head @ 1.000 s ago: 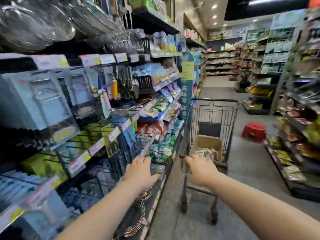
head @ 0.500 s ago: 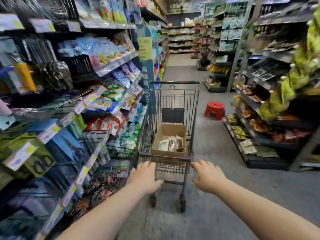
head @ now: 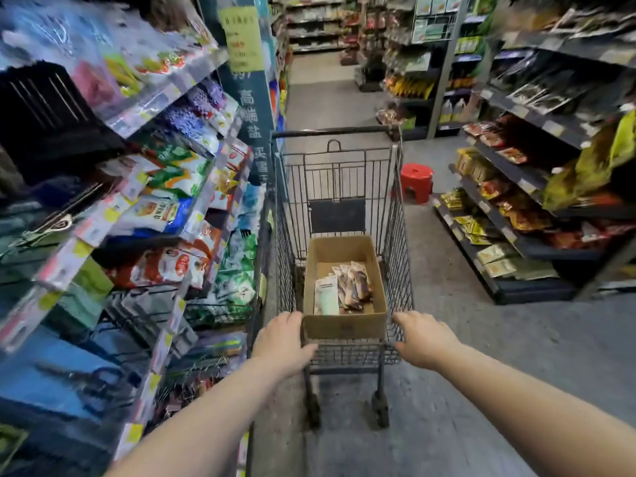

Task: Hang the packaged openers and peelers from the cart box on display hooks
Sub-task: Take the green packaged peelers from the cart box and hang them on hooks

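A wire shopping cart [head: 395, 208] stands in the aisle straight ahead. Inside it sits an open cardboard box [head: 344, 325] holding a small pile of packaged openers and peelers [head: 344, 287], one pale green pack at the left and several dark ones beside it. My left hand [head: 280, 342] rests on the near left corner of the cart's rim, fingers curled over it. My right hand [head: 425, 339] grips the near right corner in the same way. Hanging packs and display hooks [head: 179, 215] fill the shelving on my left.
Shelves of packaged goods [head: 537, 208] line the right side of the aisle. A red plastic stool [head: 416, 182] stands on the floor past the cart, at the right. A blue pillar with a yellow sign [head: 242, 39] rises beyond the left shelving. Grey floor runs ahead.
My view has swung from the left shelving to face the cart and tilted down. My left hand left the shelf and both hands came onto the cart's near rim.
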`<act>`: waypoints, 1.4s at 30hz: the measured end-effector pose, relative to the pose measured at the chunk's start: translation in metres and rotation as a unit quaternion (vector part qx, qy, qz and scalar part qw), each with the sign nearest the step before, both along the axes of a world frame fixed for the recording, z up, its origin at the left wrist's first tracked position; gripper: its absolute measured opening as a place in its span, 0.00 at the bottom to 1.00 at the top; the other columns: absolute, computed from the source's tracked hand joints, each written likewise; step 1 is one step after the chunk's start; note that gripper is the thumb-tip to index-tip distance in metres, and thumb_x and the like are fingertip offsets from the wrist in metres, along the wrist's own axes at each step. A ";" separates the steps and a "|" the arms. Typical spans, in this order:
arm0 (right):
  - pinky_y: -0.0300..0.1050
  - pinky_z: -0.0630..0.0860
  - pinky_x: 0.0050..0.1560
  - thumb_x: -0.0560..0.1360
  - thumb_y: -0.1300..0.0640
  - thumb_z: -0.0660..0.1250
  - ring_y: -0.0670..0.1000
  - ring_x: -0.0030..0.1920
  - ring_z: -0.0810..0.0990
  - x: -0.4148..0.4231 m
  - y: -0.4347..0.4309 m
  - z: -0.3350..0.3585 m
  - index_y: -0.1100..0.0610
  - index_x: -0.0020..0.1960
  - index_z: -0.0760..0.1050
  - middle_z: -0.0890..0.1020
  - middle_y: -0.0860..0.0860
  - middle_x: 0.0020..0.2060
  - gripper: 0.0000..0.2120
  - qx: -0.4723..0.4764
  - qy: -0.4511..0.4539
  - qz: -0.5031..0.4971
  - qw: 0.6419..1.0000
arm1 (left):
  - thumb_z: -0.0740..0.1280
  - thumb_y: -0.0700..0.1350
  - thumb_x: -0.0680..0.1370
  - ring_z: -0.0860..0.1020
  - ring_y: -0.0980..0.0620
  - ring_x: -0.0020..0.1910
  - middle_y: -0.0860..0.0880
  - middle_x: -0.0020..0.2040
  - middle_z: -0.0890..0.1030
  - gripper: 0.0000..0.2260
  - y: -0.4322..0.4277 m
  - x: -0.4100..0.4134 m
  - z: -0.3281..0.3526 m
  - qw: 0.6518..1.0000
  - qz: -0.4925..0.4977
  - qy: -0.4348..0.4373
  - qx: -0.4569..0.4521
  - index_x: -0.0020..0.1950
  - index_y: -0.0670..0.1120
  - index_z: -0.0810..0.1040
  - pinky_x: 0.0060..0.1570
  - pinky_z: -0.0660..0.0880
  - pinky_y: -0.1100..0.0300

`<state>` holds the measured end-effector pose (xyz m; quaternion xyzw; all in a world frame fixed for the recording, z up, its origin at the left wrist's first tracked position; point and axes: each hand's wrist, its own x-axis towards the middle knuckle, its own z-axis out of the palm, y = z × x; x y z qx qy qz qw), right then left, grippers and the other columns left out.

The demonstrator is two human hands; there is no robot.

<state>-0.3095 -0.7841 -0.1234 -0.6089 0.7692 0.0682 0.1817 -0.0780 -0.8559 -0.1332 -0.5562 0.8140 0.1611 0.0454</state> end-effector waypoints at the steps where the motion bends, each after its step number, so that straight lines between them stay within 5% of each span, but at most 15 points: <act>1: 0.55 0.72 0.61 0.75 0.48 0.59 0.58 0.64 0.72 0.002 -0.008 -0.006 0.51 0.68 0.65 0.72 0.53 0.65 0.22 0.013 -0.002 -0.002 1.000 | 0.63 0.58 0.74 0.68 0.46 0.66 0.46 0.67 0.69 0.28 -0.009 0.001 -0.006 1.000 -0.002 -0.004 0.009 0.69 0.47 0.64 0.64 0.68 0.52; 14: 0.54 0.72 0.62 0.74 0.51 0.60 0.56 0.62 0.73 -0.021 -0.182 -0.072 0.51 0.68 0.65 0.74 0.53 0.63 0.22 0.045 -0.027 0.023 0.998 | 0.63 0.58 0.75 0.67 0.45 0.67 0.46 0.68 0.68 0.29 -0.154 -0.043 -0.058 0.997 -0.026 -0.047 0.046 0.71 0.46 0.63 0.65 0.66 0.50; 26: 0.55 0.67 0.61 0.74 0.55 0.60 0.58 0.62 0.70 -0.086 -0.334 -0.172 0.54 0.68 0.62 0.71 0.55 0.63 0.23 0.151 -0.026 0.113 0.982 | 0.64 0.55 0.75 0.64 0.46 0.69 0.45 0.71 0.65 0.31 -0.281 -0.130 -0.147 0.983 0.010 -0.071 0.169 0.74 0.47 0.58 0.68 0.62 0.51; 34: 0.54 0.75 0.57 0.76 0.55 0.61 0.59 0.58 0.76 -0.071 -0.389 -0.269 0.54 0.69 0.64 0.74 0.57 0.61 0.22 0.221 -0.213 -0.043 0.951 | 0.64 0.54 0.75 0.63 0.45 0.70 0.45 0.72 0.64 0.31 -0.316 -0.140 -0.242 0.964 0.051 -0.050 0.257 0.74 0.47 0.57 0.69 0.63 0.49; 42: 0.45 0.76 0.47 0.75 0.53 0.66 0.57 0.54 0.79 -0.043 -0.402 -0.371 0.55 0.63 0.70 0.80 0.56 0.55 0.18 0.182 -0.324 -0.264 0.890 | 0.68 0.52 0.74 0.64 0.47 0.70 0.48 0.73 0.61 0.33 -0.328 -0.145 -0.323 0.933 0.165 0.048 0.317 0.74 0.49 0.57 0.67 0.63 0.52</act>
